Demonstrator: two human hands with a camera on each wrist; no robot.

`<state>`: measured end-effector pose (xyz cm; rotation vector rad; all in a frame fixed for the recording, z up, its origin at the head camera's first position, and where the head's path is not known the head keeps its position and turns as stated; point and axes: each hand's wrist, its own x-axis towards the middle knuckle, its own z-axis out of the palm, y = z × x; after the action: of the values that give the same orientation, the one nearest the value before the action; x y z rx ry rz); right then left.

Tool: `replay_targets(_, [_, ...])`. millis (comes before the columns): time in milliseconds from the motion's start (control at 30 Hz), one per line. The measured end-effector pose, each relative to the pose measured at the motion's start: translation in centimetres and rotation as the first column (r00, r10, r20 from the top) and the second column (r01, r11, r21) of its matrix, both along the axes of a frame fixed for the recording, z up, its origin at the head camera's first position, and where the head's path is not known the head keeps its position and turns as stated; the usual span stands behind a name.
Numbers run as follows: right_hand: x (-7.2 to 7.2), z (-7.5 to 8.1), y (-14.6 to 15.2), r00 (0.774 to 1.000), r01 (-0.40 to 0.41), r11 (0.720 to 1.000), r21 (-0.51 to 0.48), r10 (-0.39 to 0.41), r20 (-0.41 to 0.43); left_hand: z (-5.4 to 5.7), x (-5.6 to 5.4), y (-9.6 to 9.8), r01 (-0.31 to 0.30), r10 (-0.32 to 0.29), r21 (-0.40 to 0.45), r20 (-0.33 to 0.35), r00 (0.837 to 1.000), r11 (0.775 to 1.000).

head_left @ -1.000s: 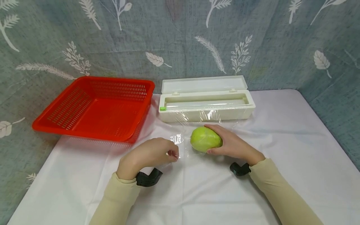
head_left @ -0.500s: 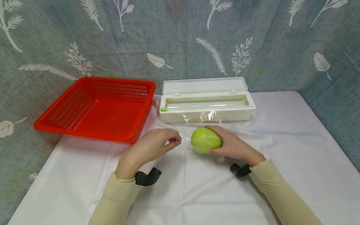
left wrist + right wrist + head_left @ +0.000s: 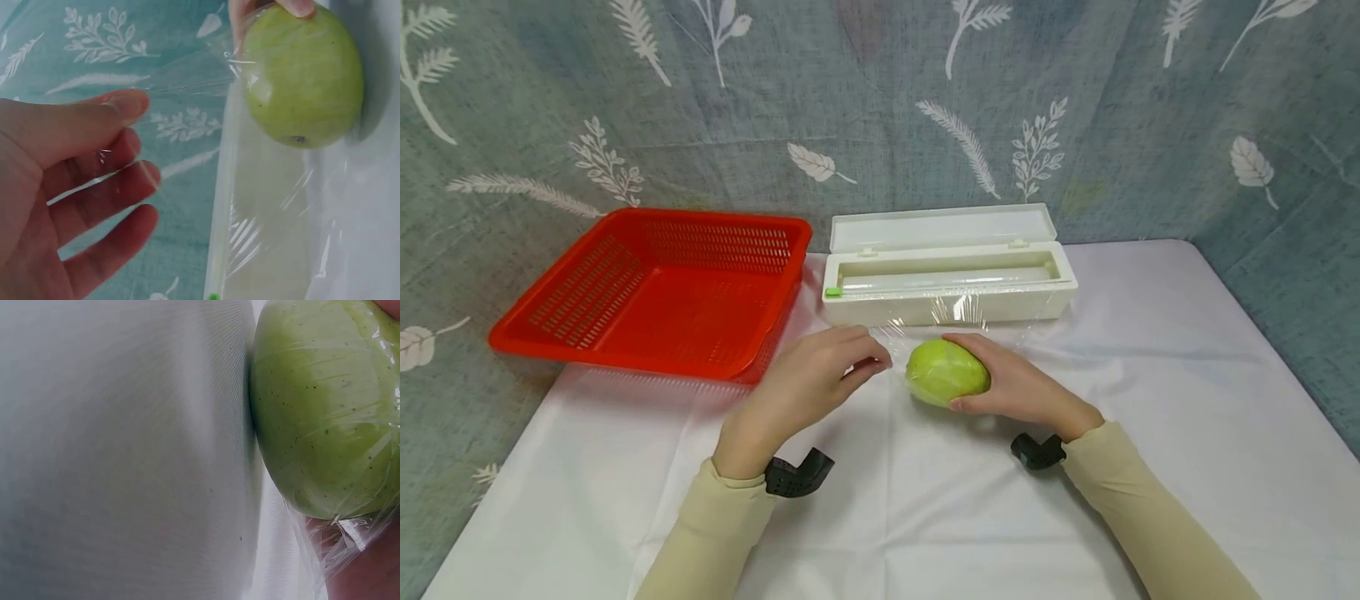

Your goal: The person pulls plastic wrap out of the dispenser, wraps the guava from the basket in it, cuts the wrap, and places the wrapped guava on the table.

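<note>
A smooth oval green fruit (image 3: pixel 946 372) with small dark specks lies on the white cloth, clear film pulled over its skin. My right hand (image 3: pixel 1022 385) grips it from the right, thumb at the near side and fingers over the far side. Bunched film shows at the fruit's end in the right wrist view. To the left, my left hand (image 3: pixel 816 371) pinches an edge of the plastic wrap (image 3: pixel 194 72) between thumb and index finger. That film stretches from the fingertips to the fruit in the left wrist view, while the other fingers are spread and bent.
Just behind the fruit stands a white wrap dispenser (image 3: pixel 951 310), lid raised, with a roll inside and film hanging over its front. A red plastic basket (image 3: pixel 625 360) sits at the back left. Patterned fabric (image 3: pixel 880 108) rises behind the table.
My left hand has moved up and away from me, toward the dispenser, drawing the film edge with it. My right hand and the fruit have stayed in place.
</note>
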<state>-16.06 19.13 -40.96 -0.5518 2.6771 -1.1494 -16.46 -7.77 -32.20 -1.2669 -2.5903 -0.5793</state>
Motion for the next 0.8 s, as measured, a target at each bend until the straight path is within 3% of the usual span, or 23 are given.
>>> replay_targets(100, [-0.1,0.0,0.1,1.0,-0.012,1.0,0.002,0.012,-0.018,0.0,0.0,0.4,0.012,-0.01,0.024,-0.074,0.997,1.0])
replay_targets(300, [-0.1,0.0,0.1,0.999,-0.026,1.0,0.001,0.026,-0.029,-0.2,-0.1,1.2,0.037,-0.026,0.072,-0.142,0.99,0.997])
replay_targets(633, [-0.1,0.0,0.2,0.998,-0.058,0.998,-0.028,0.057,-0.031,-0.5,-1.0,2.9,0.082,-0.065,0.134,-0.129,0.99,0.988])
replay_targets(800, [-0.1,0.0,0.2,0.996,-0.071,0.997,-0.03,0.07,-0.054,-0.8,-1.7,4.4,0.05,-0.041,0.134,-0.068,0.997,0.99])
